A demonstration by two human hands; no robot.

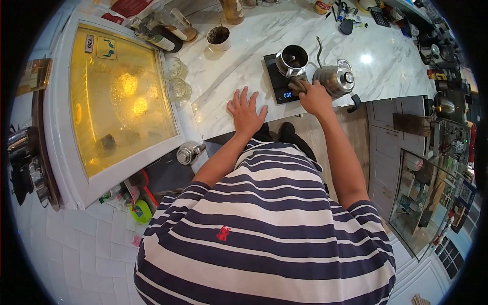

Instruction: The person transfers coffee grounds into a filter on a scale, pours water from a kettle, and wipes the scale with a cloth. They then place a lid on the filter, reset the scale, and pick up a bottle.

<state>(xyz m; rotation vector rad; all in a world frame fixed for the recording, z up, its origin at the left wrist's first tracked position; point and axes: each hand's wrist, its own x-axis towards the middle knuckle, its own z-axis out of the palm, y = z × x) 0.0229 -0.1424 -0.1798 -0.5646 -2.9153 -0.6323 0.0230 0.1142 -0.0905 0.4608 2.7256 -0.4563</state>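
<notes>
My left hand (246, 113) lies flat on the marble counter with its fingers spread, holding nothing. My right hand (316, 99) is closed on a crumpled brown cloth (297, 84) at the near side of a metal cup (293, 60). That cup stands on a black digital scale (271, 76), whose lit display reads zeros; dark contents show inside the cup. Just right of my right hand is a steel gooseneck kettle (333, 80) with its lid on, its spout pointing away and its black handle toward me.
A white tub of dark grounds (218, 38), two clear glasses (178, 87) and several bottles (157, 38) stand on the left. Beside them is a yellow-lit glass-topped case (119, 101). A calculator (379, 17) and small tools lie at the back right.
</notes>
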